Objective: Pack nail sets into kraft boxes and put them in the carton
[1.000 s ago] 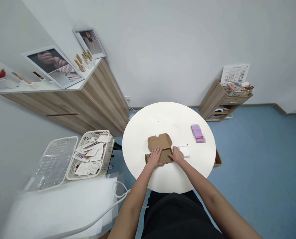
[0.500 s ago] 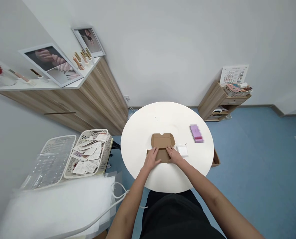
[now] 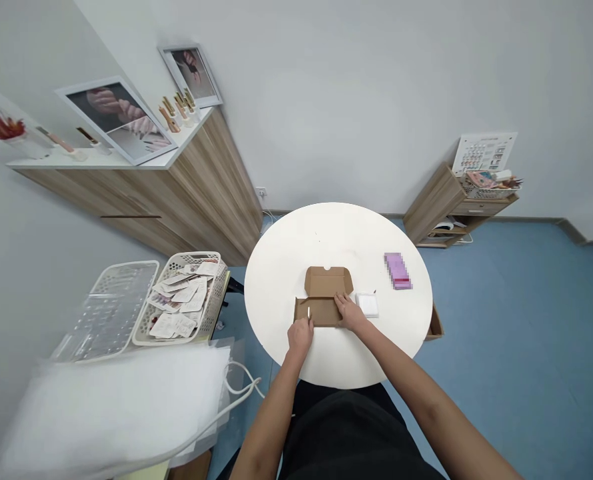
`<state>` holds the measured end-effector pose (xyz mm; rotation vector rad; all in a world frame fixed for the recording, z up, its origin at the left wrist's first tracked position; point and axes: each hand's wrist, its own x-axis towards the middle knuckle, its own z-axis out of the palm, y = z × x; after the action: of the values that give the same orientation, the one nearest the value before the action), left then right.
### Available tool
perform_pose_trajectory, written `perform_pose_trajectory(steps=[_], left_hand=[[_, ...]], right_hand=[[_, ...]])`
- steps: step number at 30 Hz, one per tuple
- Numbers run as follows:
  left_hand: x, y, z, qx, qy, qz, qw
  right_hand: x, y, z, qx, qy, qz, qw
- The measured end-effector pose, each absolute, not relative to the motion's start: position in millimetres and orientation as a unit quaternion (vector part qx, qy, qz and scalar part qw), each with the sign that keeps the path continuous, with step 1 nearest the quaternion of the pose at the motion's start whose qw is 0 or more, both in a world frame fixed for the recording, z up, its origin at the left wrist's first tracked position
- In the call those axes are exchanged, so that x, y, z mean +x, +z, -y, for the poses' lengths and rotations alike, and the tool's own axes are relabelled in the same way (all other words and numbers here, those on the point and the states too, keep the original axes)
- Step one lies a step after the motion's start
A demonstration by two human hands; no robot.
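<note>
The left hand (image 3: 300, 335) sits at the near left corner of the brown cardboard box (image 3: 316, 311), its fingers (image 3: 302, 325) drawn narrow beside a thin white sliver (image 3: 309, 312); whether they grip it, I cannot tell. The right hand (image 3: 350, 313) lies flat on the box, its fingers (image 3: 341, 302) pressing down and holding nothing. The box lies unfolded on the round white table (image 3: 336, 230), its lid (image 3: 327, 281) open just beyond the right fingers.

A loose pinch could let the sliver drop into a fold of the box. Less pressure from the right fingers could let the cardboard spring up or slide, and a slide to the right could hit the white packet (image 3: 368, 305) just beside them.

Counted: two hands, one box, one sliver, one white packet and one blurred pink packet (image 3: 398, 271) well past the right fingers. Far left of the left fingers are one basket (image 3: 215, 300) of paper cards (image 3: 181, 300) and one clear tray (image 3: 119, 310)
</note>
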<state>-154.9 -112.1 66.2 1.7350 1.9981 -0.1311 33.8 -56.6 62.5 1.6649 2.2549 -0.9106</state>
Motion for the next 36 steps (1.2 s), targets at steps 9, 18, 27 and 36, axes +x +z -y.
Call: perform_pose_trajectory(steps=[9,18,27,36], left_hand=[[-161,68,95,0.672,-0.059,-0.704,0.225],[-173,73,68,0.704,-0.005,-0.702,0.106],[-156,62,77,0.711,0.014,-0.692,0.122],[-185,49,94,0.472,0.203,-0.801,0.307]], right_hand=[[34,61,55,0.558,-0.316,-0.762,0.092],[33,67,55,0.559,-0.317,-0.761,0.092],[33,66,55,0.56,-0.323,-0.757,0.09],[35,68,56,0.554,-0.322,-0.763,0.086]])
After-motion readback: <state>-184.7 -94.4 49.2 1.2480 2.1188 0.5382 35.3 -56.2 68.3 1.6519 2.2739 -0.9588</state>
